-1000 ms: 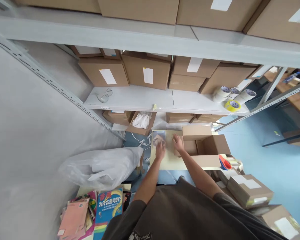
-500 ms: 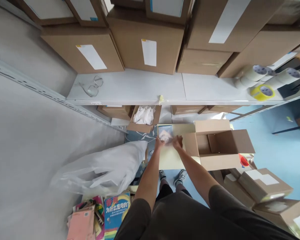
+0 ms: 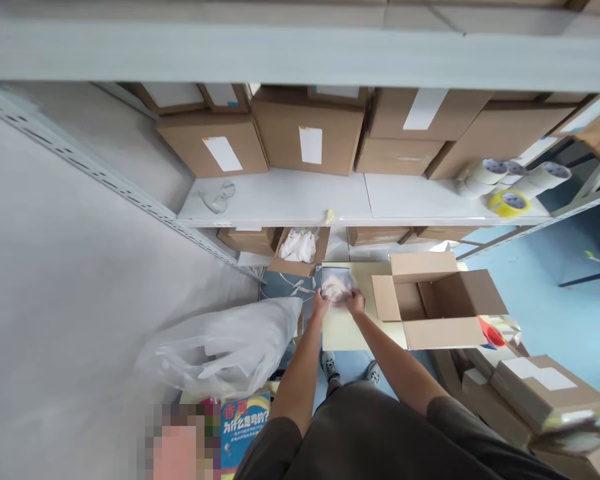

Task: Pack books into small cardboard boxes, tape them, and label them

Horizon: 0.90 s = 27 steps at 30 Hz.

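A clear plastic bag (image 3: 337, 281) with a blue line along its far edge lies over the pale yellow tabletop (image 3: 344, 333). Something pinkish-white is inside it, too blurred to name. My left hand (image 3: 321, 305) is closed on the bag's near left corner. On the opposite side, my right hand (image 3: 355, 303) pinches the near right corner. To the right of the bag stands an open cardboard box (image 3: 433, 332), flaps spread outward. Another open box (image 3: 322, 252), holding crumpled white material (image 3: 299, 245), sits beyond my left hand.
A shelf (image 3: 300, 193) crosses ahead, bearing cartons (image 3: 307, 137), glasses (image 3: 221, 199) and tape rolls (image 3: 509, 203). A large white plastic sack (image 3: 230, 343) bulges at left, near a blue book (image 3: 244, 427). Closed cartons (image 3: 545, 393) and a red funnel-like object (image 3: 493, 335) are at right.
The camera view has tilted upward, bringing an upper shelf beam into sight. Both hands stay at the bag, which now looks flatter and more spread between them.
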Each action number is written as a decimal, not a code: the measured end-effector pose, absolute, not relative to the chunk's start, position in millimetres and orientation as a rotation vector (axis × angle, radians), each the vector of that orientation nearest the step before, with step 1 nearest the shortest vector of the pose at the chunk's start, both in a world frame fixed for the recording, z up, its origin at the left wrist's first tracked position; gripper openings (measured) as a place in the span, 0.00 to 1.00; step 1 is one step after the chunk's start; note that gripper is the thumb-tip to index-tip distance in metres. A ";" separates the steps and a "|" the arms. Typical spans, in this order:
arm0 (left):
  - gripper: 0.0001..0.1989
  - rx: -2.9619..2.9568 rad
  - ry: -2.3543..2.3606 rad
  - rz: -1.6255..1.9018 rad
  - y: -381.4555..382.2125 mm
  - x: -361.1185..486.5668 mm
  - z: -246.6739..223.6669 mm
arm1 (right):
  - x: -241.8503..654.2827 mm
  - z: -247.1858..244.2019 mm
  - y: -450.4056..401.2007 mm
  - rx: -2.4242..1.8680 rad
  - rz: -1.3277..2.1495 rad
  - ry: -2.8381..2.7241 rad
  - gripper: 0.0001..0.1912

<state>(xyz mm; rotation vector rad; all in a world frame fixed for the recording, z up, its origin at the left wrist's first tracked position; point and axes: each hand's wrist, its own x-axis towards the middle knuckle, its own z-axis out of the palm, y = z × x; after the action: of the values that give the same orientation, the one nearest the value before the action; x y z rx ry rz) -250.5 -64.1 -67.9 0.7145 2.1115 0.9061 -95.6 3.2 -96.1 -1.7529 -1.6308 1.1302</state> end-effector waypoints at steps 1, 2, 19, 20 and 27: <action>0.25 0.698 2.094 0.932 -64.8 -252.3 -56.7 | -93.7 -85.6 1.3 -1.732 1.117 -1.619 0.16; 0.25 0.685 2.067 0.967 -65.1 -254.4 -45.2 | -91.8 -74.9 -0.3 -1.708 1.104 -1.609 0.16; 0.34 1.036 1.769 1.300 -17.3 -202.1 83.2 | -15.1 67.6 43.5 -1.434 1.043 -1.445 0.23; 0.34 1.065 1.764 1.288 -11.1 -186.5 87.4 | 1.5 69.9 47.5 -1.435 1.034 -1.425 0.23; 0.22 1.069 1.798 1.260 26.7 -54.0 96.7 | 131.3 65.2 82.2 -1.396 1.039 -1.345 0.25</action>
<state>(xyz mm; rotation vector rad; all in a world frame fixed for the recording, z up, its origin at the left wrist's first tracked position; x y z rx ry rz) -54.0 26.7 96.7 1.0694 1.7978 1.2603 131.3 82.2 65.2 -1.3961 -1.3452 1.0390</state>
